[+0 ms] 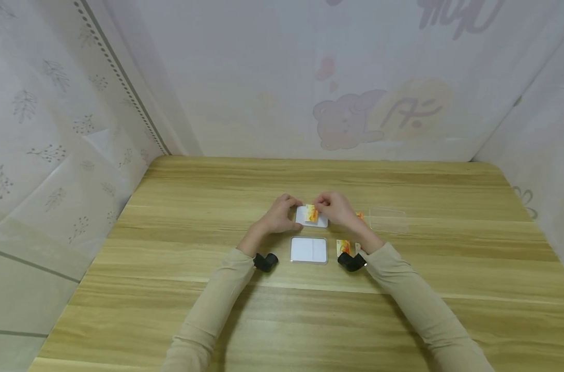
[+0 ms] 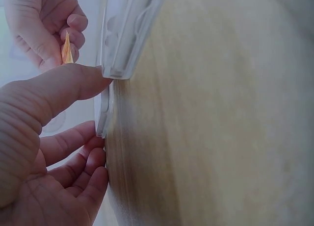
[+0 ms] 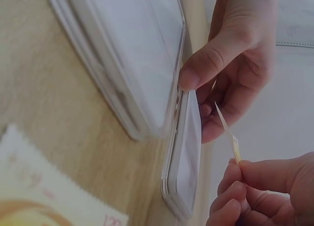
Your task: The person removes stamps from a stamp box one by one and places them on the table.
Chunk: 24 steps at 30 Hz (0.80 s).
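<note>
My right hand (image 1: 337,209) pinches a small orange-and-yellow postage stamp (image 1: 311,213) between thumb and fingers. That stamp is tilted above a flat clear case with a white lining (image 1: 301,217). The thumb and fingers of my left hand (image 1: 279,214) grip this case by opposite edges at its left end. In the right wrist view the held stamp (image 3: 236,150) appears nearly edge-on, apart from the case (image 3: 189,157). Nearer my body lies a second white-lined clear case (image 1: 308,250), which neither hand touches.
Another stamp (image 1: 343,247) lies right of the nearer case, partly behind the black wrist camera (image 1: 351,262); its perforated edge (image 3: 73,187) shows close up in the right wrist view. An orange piece (image 1: 360,215) peeks out beyond the right wrist, beside a transparent lid (image 1: 389,220).
</note>
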Tool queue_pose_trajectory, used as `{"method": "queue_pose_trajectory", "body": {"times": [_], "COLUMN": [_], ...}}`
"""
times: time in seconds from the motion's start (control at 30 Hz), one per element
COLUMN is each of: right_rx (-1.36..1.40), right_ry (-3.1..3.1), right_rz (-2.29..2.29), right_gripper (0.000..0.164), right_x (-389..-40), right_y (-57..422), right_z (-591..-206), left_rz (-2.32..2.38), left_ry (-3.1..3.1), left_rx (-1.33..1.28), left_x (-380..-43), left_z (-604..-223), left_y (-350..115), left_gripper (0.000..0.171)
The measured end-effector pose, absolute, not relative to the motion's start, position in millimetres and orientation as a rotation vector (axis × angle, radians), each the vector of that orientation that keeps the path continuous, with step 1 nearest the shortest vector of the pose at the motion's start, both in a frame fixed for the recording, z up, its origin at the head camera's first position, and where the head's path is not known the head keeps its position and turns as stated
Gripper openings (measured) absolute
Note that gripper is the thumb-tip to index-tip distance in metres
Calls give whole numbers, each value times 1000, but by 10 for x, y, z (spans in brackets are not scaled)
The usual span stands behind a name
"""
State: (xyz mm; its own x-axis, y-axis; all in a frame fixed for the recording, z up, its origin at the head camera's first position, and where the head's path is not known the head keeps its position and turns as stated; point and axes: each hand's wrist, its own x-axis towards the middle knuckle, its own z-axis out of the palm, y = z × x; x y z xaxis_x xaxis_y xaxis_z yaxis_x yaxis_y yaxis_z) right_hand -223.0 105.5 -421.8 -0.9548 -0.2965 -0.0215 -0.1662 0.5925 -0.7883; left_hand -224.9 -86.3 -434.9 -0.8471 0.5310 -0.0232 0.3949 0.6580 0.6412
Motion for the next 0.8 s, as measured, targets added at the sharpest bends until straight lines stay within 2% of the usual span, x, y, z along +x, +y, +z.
{"method": "queue_pose_trajectory", "body": {"times": [0.8], "right_rx": [-323], "right_ry": [2699], "right_rz": [-1261], "right_gripper": [16], "right_x": [-2203], "right_y": [1307], "right_z": [-4221], "left_rz": [940], "left_ry": [2667], "left_rx": [755], "left_x": [-2239], "left_z": [-4335], "left_y": [-860], "left_gripper": [56]}}
